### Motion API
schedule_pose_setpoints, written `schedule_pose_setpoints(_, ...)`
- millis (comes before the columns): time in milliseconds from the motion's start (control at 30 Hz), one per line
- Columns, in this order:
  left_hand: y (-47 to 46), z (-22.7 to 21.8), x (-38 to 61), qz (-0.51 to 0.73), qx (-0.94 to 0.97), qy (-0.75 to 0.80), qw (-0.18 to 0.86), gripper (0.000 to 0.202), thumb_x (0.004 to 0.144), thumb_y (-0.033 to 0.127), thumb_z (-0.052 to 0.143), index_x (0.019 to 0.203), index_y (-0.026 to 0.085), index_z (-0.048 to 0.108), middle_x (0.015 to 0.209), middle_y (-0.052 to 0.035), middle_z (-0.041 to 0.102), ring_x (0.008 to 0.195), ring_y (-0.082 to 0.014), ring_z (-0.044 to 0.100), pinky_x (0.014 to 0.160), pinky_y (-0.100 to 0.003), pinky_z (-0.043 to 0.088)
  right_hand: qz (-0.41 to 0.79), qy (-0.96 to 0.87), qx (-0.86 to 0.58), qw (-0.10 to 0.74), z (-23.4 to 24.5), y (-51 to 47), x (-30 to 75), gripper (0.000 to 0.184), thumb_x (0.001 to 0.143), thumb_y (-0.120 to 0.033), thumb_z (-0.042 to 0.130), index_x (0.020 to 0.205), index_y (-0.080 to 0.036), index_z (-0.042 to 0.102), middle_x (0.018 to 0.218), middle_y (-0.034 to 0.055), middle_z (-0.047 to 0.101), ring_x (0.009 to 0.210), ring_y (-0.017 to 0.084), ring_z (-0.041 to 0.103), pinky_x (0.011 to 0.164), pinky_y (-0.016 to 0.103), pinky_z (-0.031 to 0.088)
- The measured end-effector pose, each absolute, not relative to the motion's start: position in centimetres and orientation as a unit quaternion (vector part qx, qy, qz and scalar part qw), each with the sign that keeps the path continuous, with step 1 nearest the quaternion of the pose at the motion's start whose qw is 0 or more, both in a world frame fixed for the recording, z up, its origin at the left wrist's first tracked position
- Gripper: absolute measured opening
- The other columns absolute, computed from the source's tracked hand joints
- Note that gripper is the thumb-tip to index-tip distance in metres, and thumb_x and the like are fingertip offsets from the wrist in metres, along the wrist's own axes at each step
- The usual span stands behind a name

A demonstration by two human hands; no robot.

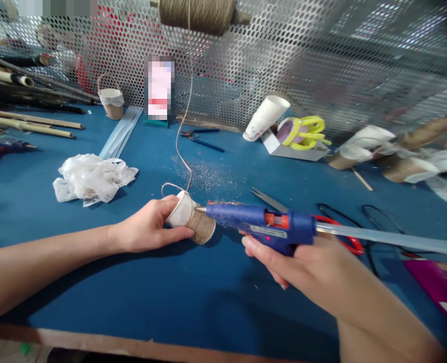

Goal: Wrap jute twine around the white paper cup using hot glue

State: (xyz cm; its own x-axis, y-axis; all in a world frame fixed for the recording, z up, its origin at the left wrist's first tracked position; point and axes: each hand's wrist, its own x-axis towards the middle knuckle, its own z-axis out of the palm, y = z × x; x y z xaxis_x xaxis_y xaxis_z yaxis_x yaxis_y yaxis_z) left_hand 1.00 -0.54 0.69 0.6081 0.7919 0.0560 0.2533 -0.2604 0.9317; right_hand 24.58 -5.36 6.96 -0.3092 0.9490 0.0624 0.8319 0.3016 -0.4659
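Note:
My left hand (151, 227) grips a white paper cup (178, 214) by its rim end, tilted over the table. Brown twine (203, 227) is wound round the cup's lower part, and a strand of it runs up to a large spool (197, 15) at the top. In my right hand (284, 262) is a blue hot glue gun (242, 217), with a long clear glue stick (378, 237) out of its back. The nozzle points left and is at the edge of the wound twine; whether it touches I cannot tell.
Scissors (269, 199) and pliers (204, 138) lie beyond the cup. Crumpled white lace (95, 179) and spare glue sticks (123, 131) are to the left. A finished little basket (112, 103), stacked cups (267, 116) and a phone (159, 91) stand along the mesh wall.

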Motion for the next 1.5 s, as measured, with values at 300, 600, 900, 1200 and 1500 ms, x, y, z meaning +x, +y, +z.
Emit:
schedule_pose_setpoints(300,-0.6,0.9,1.0,0.258,0.749,0.355,0.496,0.025,0.076,0.029,0.058,0.091,0.009,0.057,0.092,-0.0097,0.062,0.082,-0.0192,0.059,0.076,-0.031,0.050,0.179,-0.789,-0.553,0.197,6.1,-5.6,24.9,0.031,0.081,-0.045,0.046,0.063,-0.026,0.061,0.055,-0.0019,0.068,0.049,0.020,0.064,0.045,0.031,0.051)
schedule_pose_setpoints(600,-0.6,0.8,1.0,0.259,0.751,0.349,0.498,0.025,0.077,0.029,0.058,0.093,0.010,0.057,0.092,-0.0088,0.062,0.083,-0.0186,0.059,0.077,-0.031,0.050,0.159,-0.807,-0.539,0.180,6.7,-5.5,24.5,0.026,0.082,-0.041,0.045,0.073,-0.027,0.065,0.058,-0.0026,0.069,0.057,0.022,0.067,0.052,0.034,0.053)
schedule_pose_setpoints(900,-0.5,0.8,1.0,0.254,0.763,0.355,0.477,0.028,0.077,0.031,0.058,0.095,0.010,0.058,0.087,-0.0072,0.062,0.080,-0.0180,0.059,0.073,-0.029,0.050,0.184,-0.763,-0.600,0.156,7.1,-6.1,24.2,0.033,0.083,-0.045,0.042,0.062,-0.025,0.059,0.054,-0.0006,0.065,0.056,0.020,0.063,0.059,0.033,0.049)
schedule_pose_setpoints(1200,-0.5,0.7,1.0,0.259,0.765,0.347,0.477,0.027,0.078,0.030,0.058,0.096,0.010,0.057,0.089,-0.0074,0.063,0.081,-0.0174,0.059,0.073,-0.028,0.050,0.182,-0.758,-0.600,0.179,6.7,-6.5,24.1,0.026,0.082,-0.040,0.049,0.069,-0.025,0.066,0.037,-0.0047,0.053,0.043,0.016,0.057,0.060,0.029,0.049)
schedule_pose_setpoints(1500,-0.6,0.8,1.0,0.260,0.764,0.349,0.477,0.029,0.077,0.029,0.057,0.098,0.008,0.058,0.086,-0.0076,0.063,0.077,-0.0167,0.059,0.069,-0.027,0.050,0.189,-0.771,-0.584,0.170,6.3,-6.5,24.7,0.029,0.078,-0.045,0.052,0.059,-0.026,0.060,0.034,-0.0049,0.047,0.040,0.015,0.053,0.055,0.029,0.049)
